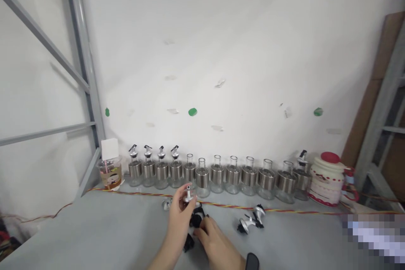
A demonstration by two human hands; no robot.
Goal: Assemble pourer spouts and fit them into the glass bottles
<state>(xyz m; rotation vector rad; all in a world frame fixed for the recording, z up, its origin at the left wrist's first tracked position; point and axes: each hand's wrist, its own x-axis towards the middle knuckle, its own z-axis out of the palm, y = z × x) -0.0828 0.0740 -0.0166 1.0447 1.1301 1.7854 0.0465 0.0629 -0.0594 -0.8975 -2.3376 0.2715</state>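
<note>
My left hand (182, 209) is closed around a silver pourer spout (188, 195), whose tip points up between thumb and fingers. Just below and to its right, my right hand (213, 234) has its fingers curled together against a dark part. Whatever lies inside its grip is hidden. A black pourer part (196, 218) sits between the two hands, touching or close to the right fingertips. Another black piece (189, 243) lies below, between my wrists. Behind the hands stands a row of glass bottles with steel bands, including an uncapped bottle (202, 177).
Two silver-and-black pourers (251, 220) lie right of my hands. Several bottles at left, such as a capped bottle (135, 172), wear pourers. A twisted cord (228, 206) crosses the grey table (126, 228). A drink cup (110, 176) and a decorated jar (325, 181) flank the row.
</note>
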